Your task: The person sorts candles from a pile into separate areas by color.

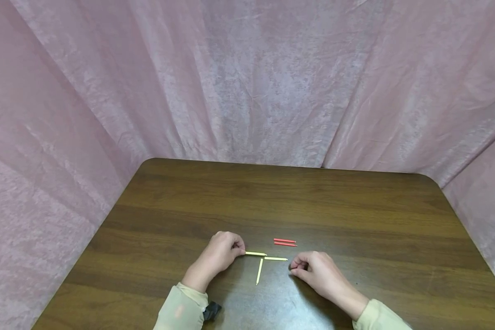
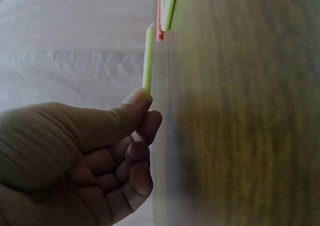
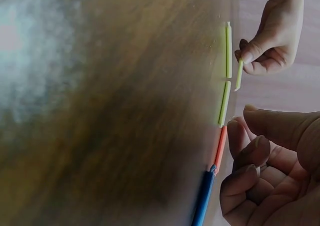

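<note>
My left hand point(image 1: 224, 250) pinches one end of a thin yellow candle point(image 1: 256, 253) between thumb and forefinger. It points rightward, close over the table, its wick end near two other yellow candles. One of these, a sideways candle point(image 1: 276, 259), lies toward my right hand; the other candle point(image 1: 259, 272) points toward me, so the two make a corner. My right hand point(image 1: 319, 272) hovers just right of them, fingers loosely curled, with a gap between thumb and forefinger in the right wrist view. A blue candle point(image 3: 203, 198) shows beside its fingers there, hidden in the head view.
Two red candles point(image 1: 285, 242) lie side by side just beyond the yellow ones. Everything rests on a brown wood-grain table point(image 1: 189, 197) with rounded far corners. A pink curtain point(image 1: 251, 82) hangs behind it and along both sides. Something black point(image 1: 211, 311) sits by the left cuff.
</note>
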`<state>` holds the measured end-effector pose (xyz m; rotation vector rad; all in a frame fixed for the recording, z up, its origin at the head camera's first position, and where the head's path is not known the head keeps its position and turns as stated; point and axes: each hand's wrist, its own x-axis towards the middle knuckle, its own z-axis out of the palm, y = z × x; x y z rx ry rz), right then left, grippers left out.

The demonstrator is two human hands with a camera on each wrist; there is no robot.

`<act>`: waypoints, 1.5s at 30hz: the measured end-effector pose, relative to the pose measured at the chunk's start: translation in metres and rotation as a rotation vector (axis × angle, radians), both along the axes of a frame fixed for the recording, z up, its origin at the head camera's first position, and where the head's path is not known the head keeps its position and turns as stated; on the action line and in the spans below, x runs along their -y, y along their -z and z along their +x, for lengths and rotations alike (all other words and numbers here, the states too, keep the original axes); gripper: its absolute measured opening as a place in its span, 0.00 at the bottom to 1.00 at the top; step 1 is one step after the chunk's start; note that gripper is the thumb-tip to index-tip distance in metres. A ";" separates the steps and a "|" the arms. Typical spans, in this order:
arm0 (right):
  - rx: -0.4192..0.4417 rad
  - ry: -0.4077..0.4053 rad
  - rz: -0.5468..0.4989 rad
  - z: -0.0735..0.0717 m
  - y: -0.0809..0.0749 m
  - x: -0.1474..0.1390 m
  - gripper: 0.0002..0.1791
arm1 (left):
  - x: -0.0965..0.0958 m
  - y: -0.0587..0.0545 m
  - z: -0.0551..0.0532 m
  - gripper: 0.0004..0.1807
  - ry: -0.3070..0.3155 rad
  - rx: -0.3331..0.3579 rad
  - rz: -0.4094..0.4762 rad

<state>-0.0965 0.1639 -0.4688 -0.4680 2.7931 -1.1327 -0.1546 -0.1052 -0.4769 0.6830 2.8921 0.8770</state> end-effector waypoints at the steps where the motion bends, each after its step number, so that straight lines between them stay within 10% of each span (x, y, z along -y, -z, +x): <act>1: -0.005 0.000 0.003 0.000 0.000 0.000 0.05 | 0.000 0.000 0.000 0.10 -0.002 -0.001 -0.001; 45: -0.079 0.009 0.073 -0.015 0.000 0.014 0.09 | 0.007 0.000 0.000 0.10 -0.020 0.010 -0.042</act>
